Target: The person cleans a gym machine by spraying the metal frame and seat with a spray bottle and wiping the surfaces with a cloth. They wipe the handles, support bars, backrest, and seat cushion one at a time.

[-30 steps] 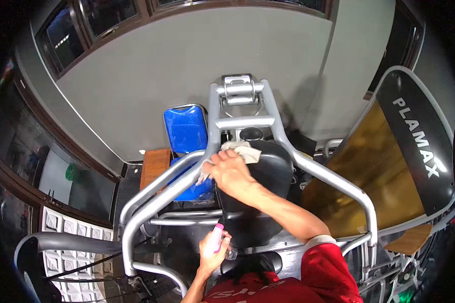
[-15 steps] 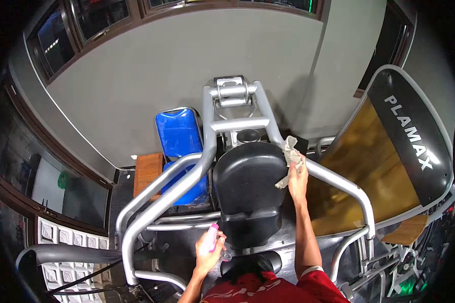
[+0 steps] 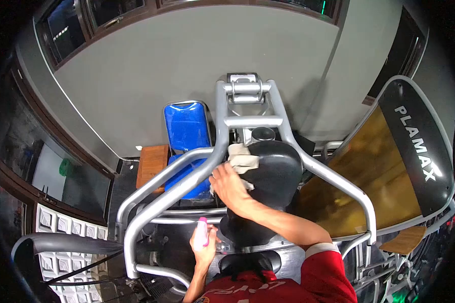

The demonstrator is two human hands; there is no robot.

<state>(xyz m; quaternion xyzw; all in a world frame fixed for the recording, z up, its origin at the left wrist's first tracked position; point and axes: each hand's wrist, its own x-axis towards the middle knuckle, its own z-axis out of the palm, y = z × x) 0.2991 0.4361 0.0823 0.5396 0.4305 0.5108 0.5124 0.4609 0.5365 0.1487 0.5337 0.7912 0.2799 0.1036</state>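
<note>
My right hand (image 3: 230, 188) is closed on a pale, crumpled cloth (image 3: 243, 158) at the upper left edge of a black padded backrest (image 3: 277, 169). Part of the cloth lies over the pad's face, and another bit sticks out below my fingers. The right forearm crosses in front of the pad's lower part. Lower and to the left, my left hand (image 3: 202, 252) grips a pink and white bottle (image 3: 202, 233), its pink top pointing up; a clear part shows near it. A silver tubular frame (image 3: 173, 194) surrounds the backrest.
Behind the frame on the left are a blue chair (image 3: 187, 126) and a brown wooden box-like piece (image 3: 152, 164). A large PLAMAX machine panel (image 3: 369, 171) stands at right. A grey padded arm (image 3: 76, 242) reaches in from the lower left, before white patterned blocks (image 3: 53, 265).
My right hand has carried the cloth from the backrest's right edge across to its left edge. My left hand still holds the bottle, slightly further left. The view has shifted a little.
</note>
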